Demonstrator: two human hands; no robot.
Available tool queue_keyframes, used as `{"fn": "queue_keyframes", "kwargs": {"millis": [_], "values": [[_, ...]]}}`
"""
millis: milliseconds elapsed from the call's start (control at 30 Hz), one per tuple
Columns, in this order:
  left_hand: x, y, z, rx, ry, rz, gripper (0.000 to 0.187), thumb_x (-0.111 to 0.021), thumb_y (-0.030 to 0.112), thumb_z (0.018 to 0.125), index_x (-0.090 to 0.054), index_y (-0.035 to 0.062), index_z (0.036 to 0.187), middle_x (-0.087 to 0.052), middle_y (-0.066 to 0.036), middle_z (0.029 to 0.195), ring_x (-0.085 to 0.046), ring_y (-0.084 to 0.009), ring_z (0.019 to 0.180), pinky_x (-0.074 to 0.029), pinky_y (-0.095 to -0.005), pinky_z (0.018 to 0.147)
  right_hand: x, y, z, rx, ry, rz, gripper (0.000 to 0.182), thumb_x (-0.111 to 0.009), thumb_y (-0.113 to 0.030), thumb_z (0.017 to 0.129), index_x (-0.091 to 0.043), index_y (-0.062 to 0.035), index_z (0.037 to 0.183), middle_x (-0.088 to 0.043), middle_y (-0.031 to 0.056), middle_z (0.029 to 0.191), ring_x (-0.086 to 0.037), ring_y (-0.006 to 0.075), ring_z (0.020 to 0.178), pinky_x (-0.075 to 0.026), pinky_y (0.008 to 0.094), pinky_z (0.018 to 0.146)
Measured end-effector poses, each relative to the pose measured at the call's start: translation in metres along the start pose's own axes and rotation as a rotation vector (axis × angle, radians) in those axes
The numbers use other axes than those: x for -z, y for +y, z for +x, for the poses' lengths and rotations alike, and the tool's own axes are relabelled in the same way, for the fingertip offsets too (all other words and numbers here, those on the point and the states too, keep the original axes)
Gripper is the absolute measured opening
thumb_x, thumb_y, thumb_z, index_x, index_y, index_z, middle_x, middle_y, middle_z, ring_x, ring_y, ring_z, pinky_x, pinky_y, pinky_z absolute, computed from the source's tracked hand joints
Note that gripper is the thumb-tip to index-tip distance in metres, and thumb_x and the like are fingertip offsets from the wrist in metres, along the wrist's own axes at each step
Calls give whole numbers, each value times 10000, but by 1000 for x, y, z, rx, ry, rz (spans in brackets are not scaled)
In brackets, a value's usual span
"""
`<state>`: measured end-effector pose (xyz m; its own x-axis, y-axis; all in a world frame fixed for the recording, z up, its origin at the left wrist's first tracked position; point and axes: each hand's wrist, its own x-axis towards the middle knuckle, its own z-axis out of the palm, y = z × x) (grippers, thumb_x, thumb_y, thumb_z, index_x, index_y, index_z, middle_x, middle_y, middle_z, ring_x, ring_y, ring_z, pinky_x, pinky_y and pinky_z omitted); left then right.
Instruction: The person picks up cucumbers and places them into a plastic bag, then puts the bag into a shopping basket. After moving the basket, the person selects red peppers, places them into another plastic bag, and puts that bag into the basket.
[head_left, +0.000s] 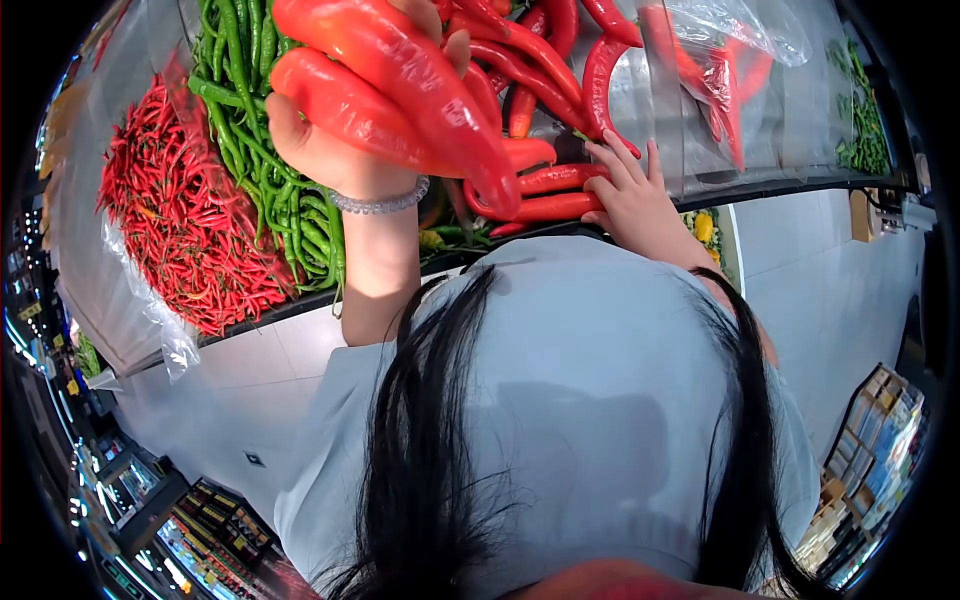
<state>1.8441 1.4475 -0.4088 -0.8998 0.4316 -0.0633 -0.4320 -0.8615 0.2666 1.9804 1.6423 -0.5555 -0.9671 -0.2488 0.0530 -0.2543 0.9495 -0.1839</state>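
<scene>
My left hand (335, 150), with a clear coiled band on its wrist, is wrapped round large red peppers (415, 85) and holds them up over the display. They hide part of its fingers. My right hand (635, 195) rests at the front of the pile of long red peppers (535, 75), its fingers spread and touching the peppers at the edge. Under and beside my left hand lie long green chillies (240, 60).
Small red chillies (185, 215) lie at the left. Red peppers in clear plastic (725, 90) are at the right, with green chillies (860, 120) beyond. The display's dark front edge (790, 188) runs before my body. Shelves stand at the lower left and right.
</scene>
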Motion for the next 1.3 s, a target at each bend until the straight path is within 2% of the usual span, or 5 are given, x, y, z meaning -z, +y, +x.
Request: {"fn": "queue_keyframes", "kwargs": {"millis": [367, 533, 1000, 1133, 1300], "values": [[70, 14, 3, 278, -275, 428, 727, -514, 122, 620, -365, -31, 1316, -524, -109, 1071, -540, -249, 908, -457, -405, 871, 74, 33, 40, -82, -27, 529, 252, -546, -235, 922, -583, 9, 870, -539, 129, 645, -523, 217, 567, -419, 319, 558], [72, -11, 8, 328, -277, 335, 692, -505, 107, 613, -396, -39, 1281, -550, -138, 1114, -573, -289, 980, -465, -433, 905, 125, 26, 86, -109, -114, 846, 218, -597, -198, 880, -579, -1, 789, -465, -25, 594, -426, 27, 544, -332, 219, 491], [-5, -31, -16, 75, -356, 105, 901, -278, 656, 813, -277, -25, 1402, -408, -182, 1367, -443, -335, 1235, -380, -437, 1032, 199, -17, 190, -249, 234, 1108, 271, -562, -308, 884, -626, -54, 815, -611, 101, 949, -603, 173, 689, -457, 323, 691], [1, -14, -11, -67, -433, 322, 837, -442, 588, 807, -310, 15, 1403, -412, -156, 1367, -395, -301, 1275, -320, -398, 1077, 185, -45, 156, -232, 616, 1622, 443, -523, -440, 895, -569, -48, 1098, -607, 41, 794, -577, 102, 641, -456, 227, 562], [6, 9, 5, -27, -558, -339, 786, -725, 191, 723, -320, 70, 1385, -356, -121, 1365, -367, -267, 1276, -340, -407, 1076, 155, -30, 90, 166, -112, 1857, 739, -484, -622, 864, -377, -45, 1313, -643, 140, 837, -653, 202, 644, -536, 291, 587]]}}
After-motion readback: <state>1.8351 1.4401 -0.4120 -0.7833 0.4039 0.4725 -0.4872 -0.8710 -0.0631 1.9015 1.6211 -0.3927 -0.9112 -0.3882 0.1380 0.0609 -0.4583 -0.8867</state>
